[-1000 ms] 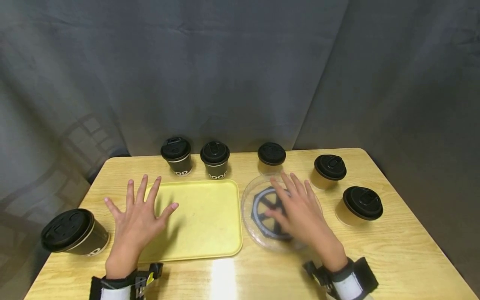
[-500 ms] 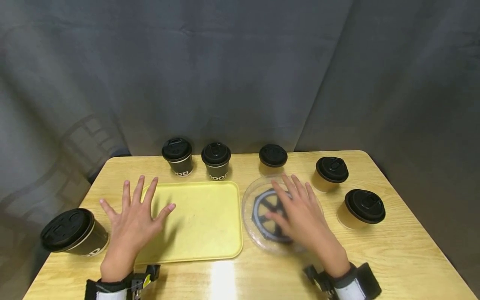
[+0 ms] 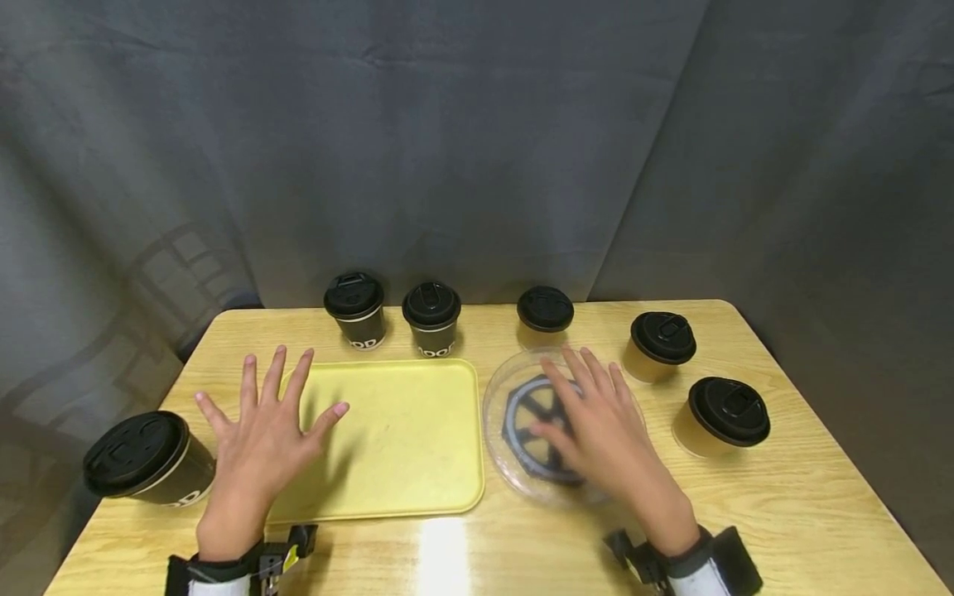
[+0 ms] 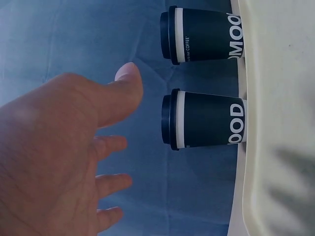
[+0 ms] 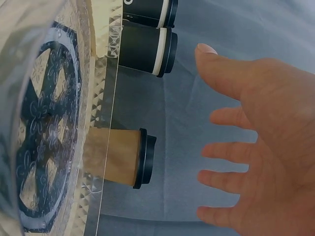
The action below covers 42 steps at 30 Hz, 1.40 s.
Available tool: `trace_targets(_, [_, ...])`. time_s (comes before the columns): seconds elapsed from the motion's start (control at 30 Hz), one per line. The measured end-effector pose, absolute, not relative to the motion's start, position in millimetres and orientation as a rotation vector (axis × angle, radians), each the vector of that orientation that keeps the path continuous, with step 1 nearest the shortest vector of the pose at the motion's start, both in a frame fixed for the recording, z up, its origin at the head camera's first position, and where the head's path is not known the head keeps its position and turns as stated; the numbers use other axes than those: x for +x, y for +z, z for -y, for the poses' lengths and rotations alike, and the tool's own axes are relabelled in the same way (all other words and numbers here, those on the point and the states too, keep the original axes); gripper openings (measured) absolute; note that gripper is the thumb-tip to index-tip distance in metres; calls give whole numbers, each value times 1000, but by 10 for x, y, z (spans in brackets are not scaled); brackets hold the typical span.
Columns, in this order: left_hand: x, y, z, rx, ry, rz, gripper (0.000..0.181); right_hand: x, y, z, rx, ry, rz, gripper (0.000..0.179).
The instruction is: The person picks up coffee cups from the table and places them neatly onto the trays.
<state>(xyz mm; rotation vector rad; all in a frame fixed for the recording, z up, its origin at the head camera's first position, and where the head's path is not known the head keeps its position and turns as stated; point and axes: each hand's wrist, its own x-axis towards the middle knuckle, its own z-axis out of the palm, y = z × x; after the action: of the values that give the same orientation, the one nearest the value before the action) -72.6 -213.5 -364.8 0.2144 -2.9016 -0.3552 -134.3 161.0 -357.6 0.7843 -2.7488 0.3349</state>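
Fingers spread, my left hand [image 3: 261, 447] hovers over the left edge of a yellow tray [image 3: 395, 439] and holds nothing. A large black lidded paper cup [image 3: 152, 459] stands just left of it. My right hand [image 3: 604, 430], also spread and holding nothing, hangs above a clear round dish [image 3: 507, 463] that has a dark wheel-like shape under or in it; I cannot tell which. Two black lidded cups, a left one [image 3: 361, 319] and a right one [image 3: 432, 323], stand behind the tray. The right wrist view shows a brown cup [image 5: 115, 155] beyond the dish.
Brown cups with black lids line the right side: one behind the dish [image 3: 542, 319], one farther right [image 3: 656, 348], and a larger one near the right edge [image 3: 715, 418]. A grey curtain [image 3: 447, 165] hangs behind the wooden table [image 3: 537, 550].
My left hand has drifted slightly left, toward the large black cup. The right hand keeps nearly the same place over the dish. The whole view shifts a little; no cup has been moved.
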Motion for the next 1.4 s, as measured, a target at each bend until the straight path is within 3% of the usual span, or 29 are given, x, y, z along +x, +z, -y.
trace_targets(1.4, [-592, -3497, 2339, 339, -333, 2859, 85, -1129, -3721, -1188, 1016, 256, 2752, 76])
